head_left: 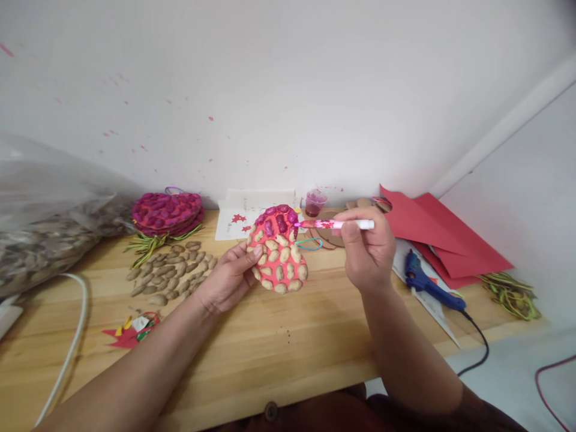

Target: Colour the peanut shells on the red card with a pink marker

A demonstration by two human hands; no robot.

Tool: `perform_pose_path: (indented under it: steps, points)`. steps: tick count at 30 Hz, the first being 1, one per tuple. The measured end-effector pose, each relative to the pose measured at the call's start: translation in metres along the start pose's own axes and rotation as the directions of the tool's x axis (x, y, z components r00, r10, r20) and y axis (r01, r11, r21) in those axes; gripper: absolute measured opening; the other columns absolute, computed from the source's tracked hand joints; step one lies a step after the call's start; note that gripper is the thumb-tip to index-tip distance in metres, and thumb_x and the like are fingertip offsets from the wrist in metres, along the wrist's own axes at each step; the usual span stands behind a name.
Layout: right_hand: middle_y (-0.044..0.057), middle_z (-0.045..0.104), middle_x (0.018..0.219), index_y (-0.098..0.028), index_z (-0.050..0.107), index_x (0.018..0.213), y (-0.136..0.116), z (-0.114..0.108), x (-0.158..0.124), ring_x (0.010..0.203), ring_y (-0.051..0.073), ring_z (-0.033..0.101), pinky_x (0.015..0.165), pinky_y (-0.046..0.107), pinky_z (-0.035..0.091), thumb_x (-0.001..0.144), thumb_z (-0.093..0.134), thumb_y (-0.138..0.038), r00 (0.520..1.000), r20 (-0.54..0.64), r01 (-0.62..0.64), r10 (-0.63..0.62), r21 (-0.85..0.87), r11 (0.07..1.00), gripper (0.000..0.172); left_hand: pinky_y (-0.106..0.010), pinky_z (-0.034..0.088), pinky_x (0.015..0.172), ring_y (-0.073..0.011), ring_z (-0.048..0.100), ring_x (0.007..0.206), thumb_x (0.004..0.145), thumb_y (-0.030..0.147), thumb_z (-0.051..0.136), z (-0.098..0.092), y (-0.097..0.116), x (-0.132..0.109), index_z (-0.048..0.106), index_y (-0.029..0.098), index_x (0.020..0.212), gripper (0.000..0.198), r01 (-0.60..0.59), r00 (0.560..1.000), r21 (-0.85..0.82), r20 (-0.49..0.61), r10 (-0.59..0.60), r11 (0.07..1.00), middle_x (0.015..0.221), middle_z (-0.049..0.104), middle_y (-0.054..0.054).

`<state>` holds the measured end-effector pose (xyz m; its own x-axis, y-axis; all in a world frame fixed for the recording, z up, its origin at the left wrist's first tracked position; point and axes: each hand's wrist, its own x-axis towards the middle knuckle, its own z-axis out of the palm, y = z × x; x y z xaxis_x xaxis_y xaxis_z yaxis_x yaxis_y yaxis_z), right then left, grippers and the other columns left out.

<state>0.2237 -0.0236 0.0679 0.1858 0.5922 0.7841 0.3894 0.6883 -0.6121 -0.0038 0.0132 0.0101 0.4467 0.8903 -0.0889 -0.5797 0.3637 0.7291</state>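
Observation:
My left hand (pixel 229 277) grips a red heart-shaped piece covered with peanut shells (pixel 279 258), held tilted above the wooden table (pixel 270 342). The shells at its top are painted magenta, the lower ones are bare. My right hand (pixel 366 249) is closed round a white paintbrush (pixel 342 224), whose pink tip touches the upper right edge of the heart.
Loose peanut shells (pixel 173 270) lie left of the heart. Finished magenta pieces (pixel 166 211) are stacked behind them. A small cup of pink paint (pixel 315 202) stands by the wall. A blue glue gun (pixel 427 283), red paper sheets (pixel 441 237) and a plastic bag of shells (pixel 40 240) flank the work.

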Motion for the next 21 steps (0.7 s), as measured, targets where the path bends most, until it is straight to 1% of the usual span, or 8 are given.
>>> perform_pose_path:
  steps: [3, 7, 13, 17, 21]
  points:
    - [-0.003, 0.063, 0.073, -0.022, 0.069, 0.097, -0.0022, -0.0007, 0.0006, 0.060, 0.009, 0.058, 0.056, 0.023, 0.047, 0.103, 0.063, -0.036, 1.000, -0.006, 0.011, -0.012, -0.024, 1.000, 0.016, -0.022, 0.062, 0.065, -0.0151, 0.074, 0.067, 0.067, 0.023, 0.101, 0.0003, -0.0001, 0.0001, 0.081, 0.014, 0.093, 0.034, 0.005, 1.000, 0.012, 0.004, -0.005, 1.000, 0.082, 0.082, -0.006]
    - [-0.005, 0.057, 0.067, -0.023, 0.068, 0.094, -0.0045, 0.0006, 0.0028, 0.054, 0.008, 0.053, 0.053, 0.023, 0.044, 0.103, 0.063, -0.037, 0.998, -0.041, 0.050, -0.051, -0.006, 0.999, 0.018, -0.022, 0.063, 0.065, -0.0150, 0.074, 0.067, 0.066, 0.023, 0.101, -0.0013, -0.0008, 0.0007, 0.081, 0.014, 0.092, 0.034, 0.004, 1.000, 0.016, -0.002, -0.004, 1.000, 0.083, 0.082, -0.006]
    - [-0.003, 0.063, 0.073, -0.022, 0.069, 0.098, -0.0026, 0.0011, 0.0009, 0.061, 0.009, 0.059, 0.056, 0.023, 0.047, 0.103, 0.062, -0.033, 0.999, -0.019, 0.041, -0.042, -0.030, 0.999, 0.014, -0.022, 0.062, 0.064, -0.0146, 0.073, 0.066, 0.067, 0.024, 0.101, -0.0018, -0.0015, 0.0003, 0.082, 0.013, 0.091, 0.032, 0.006, 1.000, 0.018, 0.010, -0.006, 1.000, 0.082, 0.082, -0.006]
    - [-0.002, 0.066, 0.078, -0.022, 0.070, 0.099, -0.0019, -0.0003, -0.0012, 0.064, 0.010, 0.060, 0.059, 0.024, 0.049, 0.103, 0.063, -0.030, 0.997, -0.042, 0.069, -0.072, -0.071, 0.995, 0.012, -0.022, 0.063, 0.065, -0.0153, 0.074, 0.067, 0.067, 0.022, 0.101, -0.0024, -0.0027, 0.0012, 0.082, 0.012, 0.094, 0.035, 0.006, 1.000, -0.004, -0.010, -0.006, 1.000, 0.083, 0.082, -0.007]
    - [0.000, 0.069, 0.084, -0.022, 0.071, 0.102, -0.0004, -0.0026, -0.0029, 0.070, 0.012, 0.064, 0.065, 0.026, 0.053, 0.102, 0.063, -0.029, 0.996, -0.021, 0.083, -0.086, -0.113, 0.990, 0.011, -0.022, 0.063, 0.064, -0.0151, 0.074, 0.067, 0.065, 0.021, 0.101, -0.0022, -0.0033, 0.0014, 0.081, 0.012, 0.093, 0.035, 0.007, 1.000, -0.017, -0.021, -0.007, 1.000, 0.082, 0.082, -0.006]
